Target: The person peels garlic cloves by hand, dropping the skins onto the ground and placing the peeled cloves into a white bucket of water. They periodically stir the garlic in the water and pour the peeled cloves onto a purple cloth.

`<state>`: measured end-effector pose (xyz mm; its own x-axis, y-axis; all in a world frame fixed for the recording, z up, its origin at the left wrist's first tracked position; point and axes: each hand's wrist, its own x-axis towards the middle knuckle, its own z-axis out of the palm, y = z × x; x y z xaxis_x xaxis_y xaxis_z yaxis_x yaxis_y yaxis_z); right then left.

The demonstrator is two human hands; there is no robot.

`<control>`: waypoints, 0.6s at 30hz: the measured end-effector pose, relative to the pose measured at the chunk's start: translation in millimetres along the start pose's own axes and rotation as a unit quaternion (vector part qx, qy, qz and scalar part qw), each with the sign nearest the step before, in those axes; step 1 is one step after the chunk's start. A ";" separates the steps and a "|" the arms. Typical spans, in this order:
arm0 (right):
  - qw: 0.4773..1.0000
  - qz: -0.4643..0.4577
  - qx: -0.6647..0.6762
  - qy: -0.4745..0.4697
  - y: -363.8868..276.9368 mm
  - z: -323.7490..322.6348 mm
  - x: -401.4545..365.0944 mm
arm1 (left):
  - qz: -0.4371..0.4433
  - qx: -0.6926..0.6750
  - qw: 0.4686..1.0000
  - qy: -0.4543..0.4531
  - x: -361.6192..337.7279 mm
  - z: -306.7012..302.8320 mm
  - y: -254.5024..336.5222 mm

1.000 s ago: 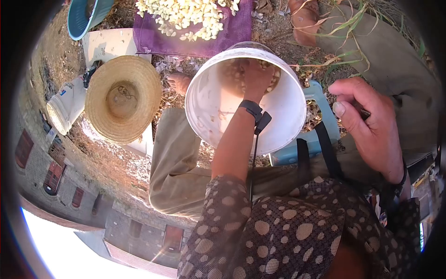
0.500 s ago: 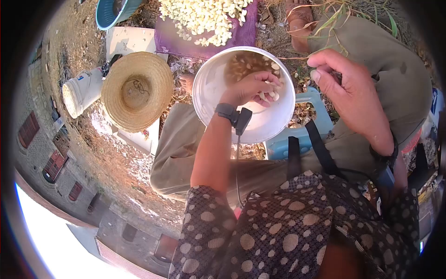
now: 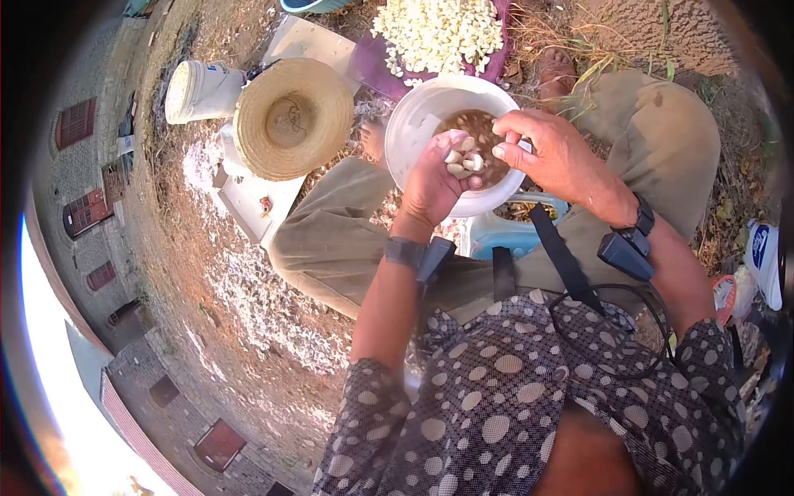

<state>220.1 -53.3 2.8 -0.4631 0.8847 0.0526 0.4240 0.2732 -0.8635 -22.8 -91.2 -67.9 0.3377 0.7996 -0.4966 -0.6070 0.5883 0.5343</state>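
Note:
My left hand (image 3: 438, 178) is palm up over the white bucket (image 3: 403, 132), its fingers curled around several pale garlic cloves (image 3: 466, 159). Just to the right, my right hand (image 3: 558, 157) hovers at the bucket's rim. Its thumb and forefinger are apart, with nothing visible between them. Brownish water (image 3: 480, 124) fills the lower part of the bucket, and cloves show in it. Behind the bucket, a heap of peeled garlic cloves (image 3: 442, 33) lies on a purple cloth (image 3: 372, 62).
A straw hat (image 3: 327, 124) and a white pail (image 3: 203, 93) are on the left, near a pale board (image 3: 260, 207). A light blue plastic stool (image 3: 496, 234) shows beneath the bucket. Part of a blue basin (image 3: 313, 4) is at the top. Garlic skins (image 3: 273, 306) litter the ground.
My left hand has turned palm up and lifted the cloves out of the bucket's inside. My right hand has come in beside it. The whole view has shifted.

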 end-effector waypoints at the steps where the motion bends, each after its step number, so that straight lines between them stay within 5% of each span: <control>1: 1.000 -0.008 -0.004 -0.010 -4.8 3.4 -0.5 | 0.013 -0.020 1.000 -0.008 -6.1 4.5 -1.9; 7: 0.995 -0.098 -0.032 -0.007 -13.6 28.6 -3.1 | 0.080 -0.115 0.990 -0.020 -29.0 15.7 -6.5; 13: 0.995 -0.088 -0.047 -0.027 -27.2 41.5 2.1 | 0.109 -0.182 0.977 -0.010 -37.3 26.2 -5.9; 16: 0.998 -0.049 0.020 0.037 -43.5 39.9 8.6 | 0.108 -0.189 0.976 -0.023 -37.5 26.3 -8.1; 18: 0.992 -0.098 -0.058 0.061 -34.3 37.1 18.1 | 0.105 -0.177 0.978 -0.015 -41.3 25.8 -9.4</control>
<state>168.3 -60.7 14.8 -0.4511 0.8473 0.2804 0.4245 0.4801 -0.7677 -12.5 -126.6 -34.8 0.1966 0.9050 -0.3774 -0.8751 0.3355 0.3488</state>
